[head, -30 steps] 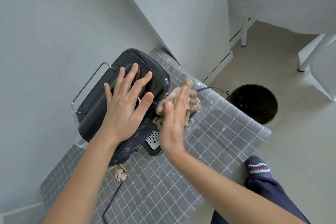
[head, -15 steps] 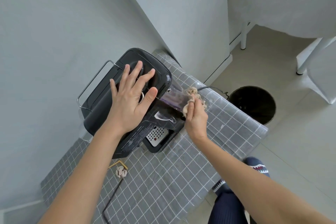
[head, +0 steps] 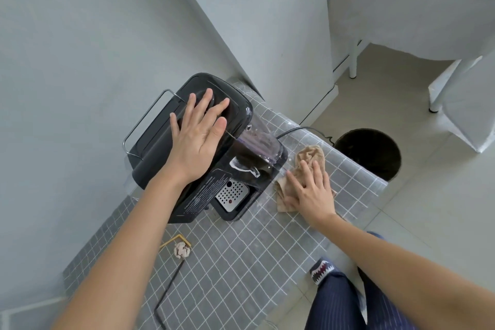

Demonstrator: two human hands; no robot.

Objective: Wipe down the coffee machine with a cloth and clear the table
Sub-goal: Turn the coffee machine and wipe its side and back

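A black coffee machine (head: 158, 142) stands on the grey checked table (head: 241, 262) against the wall. My left hand (head: 198, 139) lies flat on its lid, fingers spread. Its clear water tank (head: 261, 142) and perforated drip tray (head: 231, 194) face me. A beige cloth (head: 309, 158) lies on the table just right of the machine's base. My right hand (head: 312, 190) presses down on the cloth with fingers spread. A crumpled paper scrap (head: 182, 250) lies on the table near a yellow strip.
A black round bin (head: 369, 153) stands on the floor past the table's right edge. A black cord (head: 168, 286) runs across the near table. The power cable (head: 300, 130) trails behind the machine. White covered furniture (head: 415, 8) stands at the back right. My foot (head: 322, 270) is below.
My right hand has come down with the cloth from the machine's side to the tabletop beside the base. The left hand stays on the lid.
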